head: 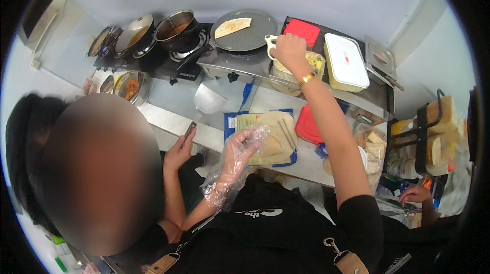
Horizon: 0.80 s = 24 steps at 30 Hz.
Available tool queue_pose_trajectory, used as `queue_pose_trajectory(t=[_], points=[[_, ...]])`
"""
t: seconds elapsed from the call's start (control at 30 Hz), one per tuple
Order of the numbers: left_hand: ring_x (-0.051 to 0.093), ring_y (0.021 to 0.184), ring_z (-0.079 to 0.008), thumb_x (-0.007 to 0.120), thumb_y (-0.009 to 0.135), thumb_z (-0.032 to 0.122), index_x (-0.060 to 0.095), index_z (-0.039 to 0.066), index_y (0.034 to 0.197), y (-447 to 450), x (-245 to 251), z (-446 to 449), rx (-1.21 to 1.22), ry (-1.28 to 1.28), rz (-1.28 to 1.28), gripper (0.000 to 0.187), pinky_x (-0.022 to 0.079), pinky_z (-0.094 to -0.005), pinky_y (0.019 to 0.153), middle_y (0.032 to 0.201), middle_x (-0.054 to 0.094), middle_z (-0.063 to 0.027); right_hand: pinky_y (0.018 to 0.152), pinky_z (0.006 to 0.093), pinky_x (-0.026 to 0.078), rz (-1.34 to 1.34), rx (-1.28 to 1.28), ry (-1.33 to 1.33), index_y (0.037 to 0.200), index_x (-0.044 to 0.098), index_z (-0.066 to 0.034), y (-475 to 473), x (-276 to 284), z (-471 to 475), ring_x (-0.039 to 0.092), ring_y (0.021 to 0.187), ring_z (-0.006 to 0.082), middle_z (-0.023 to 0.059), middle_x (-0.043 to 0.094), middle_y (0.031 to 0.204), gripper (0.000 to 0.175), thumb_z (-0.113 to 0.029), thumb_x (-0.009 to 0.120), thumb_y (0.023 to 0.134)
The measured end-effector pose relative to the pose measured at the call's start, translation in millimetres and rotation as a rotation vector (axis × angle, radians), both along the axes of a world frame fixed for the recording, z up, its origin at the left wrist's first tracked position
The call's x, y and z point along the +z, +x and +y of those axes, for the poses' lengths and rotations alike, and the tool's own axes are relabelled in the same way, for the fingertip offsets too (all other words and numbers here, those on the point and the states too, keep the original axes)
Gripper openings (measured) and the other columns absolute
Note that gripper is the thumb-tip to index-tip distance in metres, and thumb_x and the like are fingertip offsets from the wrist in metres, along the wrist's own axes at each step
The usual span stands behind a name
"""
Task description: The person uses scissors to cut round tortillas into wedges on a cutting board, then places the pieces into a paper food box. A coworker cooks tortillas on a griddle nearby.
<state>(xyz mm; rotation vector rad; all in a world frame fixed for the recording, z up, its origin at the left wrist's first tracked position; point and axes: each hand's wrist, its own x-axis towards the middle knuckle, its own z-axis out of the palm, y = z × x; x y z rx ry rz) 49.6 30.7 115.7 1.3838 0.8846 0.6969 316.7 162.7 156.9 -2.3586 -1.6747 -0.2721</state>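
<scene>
My left hand (239, 149), in a clear plastic glove, is held with bent fingers over the left edge of a stack of flatbreads (281, 124); whether it pinches anything cannot be told. The flatbreads lie on a blue-edged package (229, 120), with two thin brown sticks (287, 134) on top. My bare right hand (291, 50) reaches forward and grips a cream-coloured handle (271, 47) with a hole in it, above a clear container of yellowish food (316, 61). Left of it, a folded flatbread (232, 27) lies on a round flat griddle pan (245, 40).
At the left, a co-worker's hand (179, 151) holds a metal spatula (208, 99). Pots (176, 29) stand on the stove behind. Red lids (302, 32), a white-lidded box (346, 61) and bagged bread (373, 143) are at the right. Another person's hand (415, 194) shows lower right.
</scene>
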Motion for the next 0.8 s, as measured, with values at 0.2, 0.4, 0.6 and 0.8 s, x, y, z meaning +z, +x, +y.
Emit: queue_pose_trajectory(t=[0.2,0.4,0.6,0.8], points=[[0.058,0.089,-0.0147,0.061,0.081,0.007,0.059,-0.004,0.107,-7,-11,44,0.192,-0.053,-0.030,0.028,0.044,-0.0274,0.082,0.099,0.062,-0.0086,0.064,0.0372,0.052,-0.030,-0.059,-0.080,0.077,0.071,-0.0072,11,-37,82,0.068,0.075,0.0262,0.0128,0.069,0.078,0.029,-0.036,0.068,0.070],[0.058,0.090,-0.0155,0.059,0.082,0.007,0.058,-0.005,0.107,-21,-12,64,0.305,-0.052,-0.073,0.028,0.045,-0.0281,0.082,0.099,0.062,-0.0087,0.062,0.0381,0.052,0.013,-0.037,-0.058,0.077,0.070,-0.0065,20,-63,107,0.068,0.074,0.0272,0.0143,0.068,0.080,0.032,-0.038,0.068,0.071],[0.057,0.087,-0.0131,0.063,0.082,0.014,0.060,-0.003,0.105,-25,-24,73,0.278,-0.077,-0.065,0.029,0.043,-0.0266,0.080,0.096,0.062,-0.0066,0.060,0.0388,0.051,0.020,-0.017,0.016,0.075,0.069,-0.0047,26,-70,114,0.067,0.071,0.0280,0.0146,0.067,0.076,0.033,-0.037,0.068,0.071],[0.058,0.091,-0.0131,0.065,0.081,0.009,0.059,-0.002,0.107,-19,-2,84,0.268,-0.090,-0.138,0.029,0.044,-0.0271,0.083,0.100,0.063,-0.0067,0.061,0.0388,0.050,-0.024,-0.016,0.152,0.072,0.068,-0.0029,34,-77,129,0.066,0.069,0.0274,0.0141,0.066,0.075,0.034,-0.037,0.069,0.070]])
